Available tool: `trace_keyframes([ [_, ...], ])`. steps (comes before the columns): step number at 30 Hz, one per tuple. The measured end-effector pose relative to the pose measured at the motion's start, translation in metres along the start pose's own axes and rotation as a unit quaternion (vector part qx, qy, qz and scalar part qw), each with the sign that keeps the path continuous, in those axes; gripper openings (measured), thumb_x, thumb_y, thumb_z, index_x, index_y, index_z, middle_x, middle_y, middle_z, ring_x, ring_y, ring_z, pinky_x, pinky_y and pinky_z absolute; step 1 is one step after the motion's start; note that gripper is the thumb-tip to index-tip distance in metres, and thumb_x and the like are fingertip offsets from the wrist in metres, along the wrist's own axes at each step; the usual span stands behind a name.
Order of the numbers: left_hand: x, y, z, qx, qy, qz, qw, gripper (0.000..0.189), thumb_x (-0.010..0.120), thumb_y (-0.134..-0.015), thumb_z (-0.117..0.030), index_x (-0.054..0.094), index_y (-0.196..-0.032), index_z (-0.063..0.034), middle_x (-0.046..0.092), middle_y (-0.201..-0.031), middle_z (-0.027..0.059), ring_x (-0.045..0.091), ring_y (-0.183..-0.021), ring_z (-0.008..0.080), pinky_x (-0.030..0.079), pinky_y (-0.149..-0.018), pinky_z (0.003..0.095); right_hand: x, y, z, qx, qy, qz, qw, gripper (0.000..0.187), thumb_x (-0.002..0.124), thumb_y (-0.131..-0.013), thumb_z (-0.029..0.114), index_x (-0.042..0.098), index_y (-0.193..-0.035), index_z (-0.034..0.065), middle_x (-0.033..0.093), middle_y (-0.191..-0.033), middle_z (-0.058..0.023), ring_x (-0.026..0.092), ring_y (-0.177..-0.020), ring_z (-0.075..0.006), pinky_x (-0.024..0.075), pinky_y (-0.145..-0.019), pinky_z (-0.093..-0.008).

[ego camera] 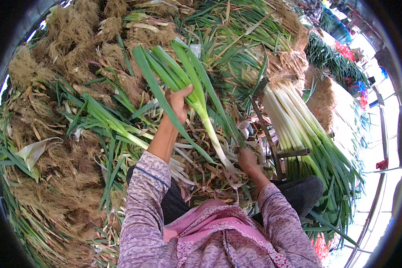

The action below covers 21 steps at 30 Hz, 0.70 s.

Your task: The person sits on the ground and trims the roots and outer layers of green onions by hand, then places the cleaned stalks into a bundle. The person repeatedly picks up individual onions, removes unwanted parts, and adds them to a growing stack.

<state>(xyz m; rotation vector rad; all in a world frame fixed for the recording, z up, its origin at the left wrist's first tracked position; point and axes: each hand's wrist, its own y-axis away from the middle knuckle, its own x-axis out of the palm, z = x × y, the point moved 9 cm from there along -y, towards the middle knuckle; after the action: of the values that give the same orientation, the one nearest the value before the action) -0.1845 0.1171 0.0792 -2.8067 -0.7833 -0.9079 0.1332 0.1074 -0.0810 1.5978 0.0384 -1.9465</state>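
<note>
A large green onion (pixel 210 129) slants across the middle, its green leaves up and its white root end down, above my lap. My left hand (pixel 179 104) is closed around its leaves, thumb on top. Near the root end, my right hand (pixel 248 160) is closed on a green leaf or peeled strip that trails upward; its fingers are blurred. To the right, a bundle of clean white-stemmed green onions (pixel 288 117) rests in a metal rack (pixel 264 125), root ends up. More peeled green onions (pixel 134 138) lie left of and behind my left forearm.
Heaped unpeeled green onions with dry brown roots (pixel 70 37) fill the left and upper left. More leafy onions (pixel 234 50) lie ahead. Dry peeled leaves (pixel 204 181) litter the ground before my lap. Bundles with red ties (pixel 343 60) stand at the upper right.
</note>
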Motion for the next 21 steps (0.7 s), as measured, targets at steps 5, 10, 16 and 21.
trace_keyframes([
  [5,0.007,0.009,0.01,-0.069,0.016,-0.011,0.997,0.027,0.063,-0.087,-0.008,0.059,-0.111,0.0014,0.067,-0.098,0.0131,0.069,-0.084,0.0303,0.059,-0.074,0.0449,-0.145,0.018,0.13,-0.329,-0.207,-0.297,0.872,0.033,0.068,-0.079,0.005,0.063,-0.112,0.0065,0.06,-0.1,-0.0138,0.058,-0.093,-0.0341,0.0477,-0.079,-0.0433],
  [10,0.011,0.011,0.007,-0.046,0.063,-0.022,0.997,0.036,0.065,-0.082,0.001,0.045,-0.112,0.004,0.063,-0.094,0.0168,0.068,-0.073,0.0333,0.062,-0.061,0.0461,-0.185,0.031,0.18,-0.381,-0.144,-0.324,0.854,0.032,0.072,-0.075,0.01,0.066,-0.106,0.0098,0.057,-0.101,-0.0093,0.053,-0.099,-0.0272,0.0427,-0.083,-0.0412],
  [16,0.018,0.014,0.003,-0.008,0.041,-0.03,0.999,0.032,0.067,-0.081,-0.002,0.054,-0.11,0.0037,0.065,-0.094,0.0159,0.068,-0.074,0.0312,0.06,-0.066,0.0455,-0.174,0.033,0.19,-0.44,-0.034,-0.345,0.828,0.016,0.062,-0.069,0.007,0.061,-0.086,0.007,0.056,-0.088,-0.0047,0.051,-0.096,-0.0244,0.0391,-0.086,-0.0374],
  [21,0.014,0.013,-0.007,-0.031,0.027,-0.02,0.999,0.03,0.068,-0.082,-0.007,0.058,-0.108,0.0035,0.066,-0.094,0.0165,0.069,-0.076,0.0317,0.06,-0.067,0.0459,-0.137,0.043,0.18,-0.51,-0.009,-0.279,0.814,0.017,0.06,-0.069,0.006,0.059,-0.086,0.0045,0.051,-0.08,-0.0065,0.05,-0.088,-0.0257,0.04,-0.081,-0.0399],
])
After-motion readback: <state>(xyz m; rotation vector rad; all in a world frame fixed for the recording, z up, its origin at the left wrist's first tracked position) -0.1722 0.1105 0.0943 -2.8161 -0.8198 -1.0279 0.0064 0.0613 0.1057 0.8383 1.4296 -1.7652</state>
